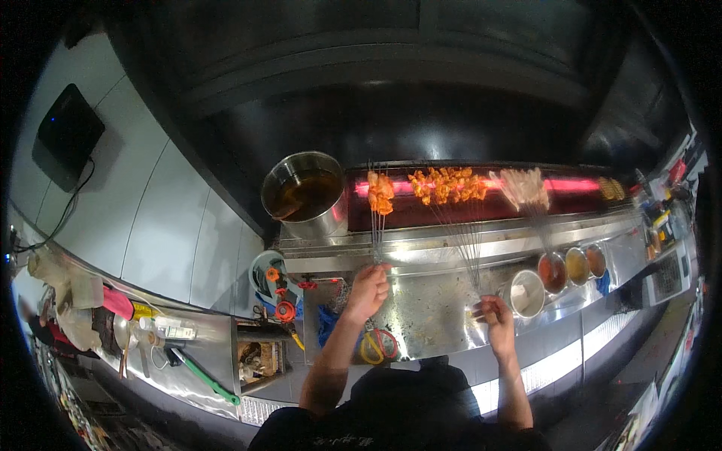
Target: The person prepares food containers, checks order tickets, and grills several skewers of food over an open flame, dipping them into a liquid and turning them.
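Note:
My left hand (369, 290) grips the lower ends of a small bundle of metal skewers (378, 237). Chunks of orange-coated meat (381, 193) on them lie over the glowing red grill (389, 221). My right hand (495, 322) is just below the handle ends of a larger fan of skewers (465, 242); its fingers are partly curled and blurred, and I cannot tell whether they touch the metal. Those skewers carry many small orange-yellow meat pieces (448, 185). Farther right, pale skewered food (525, 189) rests over the heat.
A steel pot of dark liquid (304, 194) stands left of the grill. A white-lined metal container (527, 293) and bowls of red (551, 273) and yellowish seasoning (577, 266) sit right of my right hand. Yellow-handled scissors (371, 348) hang at the counter's front edge.

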The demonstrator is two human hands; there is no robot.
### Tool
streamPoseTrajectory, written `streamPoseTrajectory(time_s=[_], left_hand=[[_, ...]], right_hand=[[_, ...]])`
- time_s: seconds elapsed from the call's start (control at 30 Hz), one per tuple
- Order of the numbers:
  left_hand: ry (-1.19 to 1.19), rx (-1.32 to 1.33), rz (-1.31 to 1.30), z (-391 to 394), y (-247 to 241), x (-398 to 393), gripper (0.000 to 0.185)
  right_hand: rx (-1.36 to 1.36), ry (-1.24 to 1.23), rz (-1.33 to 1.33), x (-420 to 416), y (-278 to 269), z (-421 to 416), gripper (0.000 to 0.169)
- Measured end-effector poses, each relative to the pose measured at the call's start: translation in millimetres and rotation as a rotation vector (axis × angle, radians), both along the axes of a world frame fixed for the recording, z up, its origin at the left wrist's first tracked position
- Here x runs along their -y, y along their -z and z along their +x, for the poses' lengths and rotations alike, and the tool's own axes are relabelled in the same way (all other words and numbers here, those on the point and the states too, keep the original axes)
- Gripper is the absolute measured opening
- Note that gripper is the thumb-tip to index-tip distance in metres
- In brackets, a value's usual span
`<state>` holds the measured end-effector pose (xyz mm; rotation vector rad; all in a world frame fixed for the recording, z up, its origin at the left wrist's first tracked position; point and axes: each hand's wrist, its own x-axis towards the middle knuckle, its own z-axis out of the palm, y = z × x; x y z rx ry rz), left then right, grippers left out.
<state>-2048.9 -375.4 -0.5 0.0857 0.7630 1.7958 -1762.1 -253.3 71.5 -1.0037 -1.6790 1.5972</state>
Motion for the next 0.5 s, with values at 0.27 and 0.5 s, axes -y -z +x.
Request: streamPoseTrajectory(time_s=[0.27, 0.5], left_hand=[[-0.056, -0.067, -0.2, 11, -10, -6, 0.029], [-0.183, -0.254, -0.212, 16, 8, -8, 0.027]], right_hand=[[0.449, 0.258, 0.784, -15, -29, -52, 0.033], [0.79, 0.208, 0.819, -38, 10, -85, 0.076]])
